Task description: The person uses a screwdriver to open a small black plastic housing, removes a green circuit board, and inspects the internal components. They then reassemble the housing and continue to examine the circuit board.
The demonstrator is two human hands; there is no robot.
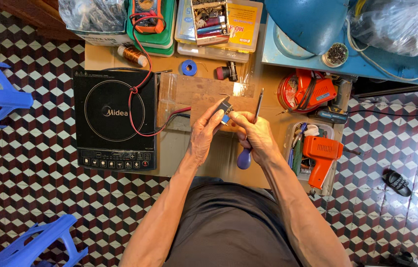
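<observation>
Checkered floor tiles surround a low cardboard-topped bench [204, 153]. Nearest, the right hand [254, 137] grips a purple-handled screwdriver [245, 157]; the left hand [204, 133] pinches a small blue part [225, 112], possibly a switch. A slipped tip could jab fingers. Left sits an induction cooker [115, 118], farther a multimeter [148, 16].

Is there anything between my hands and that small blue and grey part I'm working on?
Nothing visible. The left hand and right hand both already pinch the small blue and grey part directly; the right also holds a purple-handled screwdriver.
</observation>
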